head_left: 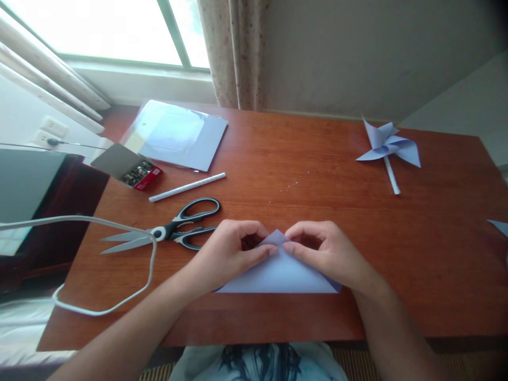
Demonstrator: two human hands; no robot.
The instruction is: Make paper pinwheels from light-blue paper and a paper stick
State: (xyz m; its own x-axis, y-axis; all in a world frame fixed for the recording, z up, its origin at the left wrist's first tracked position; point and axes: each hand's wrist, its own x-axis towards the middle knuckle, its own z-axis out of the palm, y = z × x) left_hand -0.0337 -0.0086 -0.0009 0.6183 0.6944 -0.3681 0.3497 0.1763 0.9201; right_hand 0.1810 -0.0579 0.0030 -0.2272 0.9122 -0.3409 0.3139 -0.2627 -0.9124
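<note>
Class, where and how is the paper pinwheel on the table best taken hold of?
Probably grip the pinwheel by the near end of its stick, coming from the near side: the stick is slim, straight and points that way, while the thin paper blades fan out at its far end and might crease.

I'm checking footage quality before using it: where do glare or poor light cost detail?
Head view: the window is blown out almost to white; head view: glare washes over the plastic sleeve; head view: the picture's upper right corner falls dark; head view: the folded paper is bright, yet its bottom edge reads clearly.
</note>
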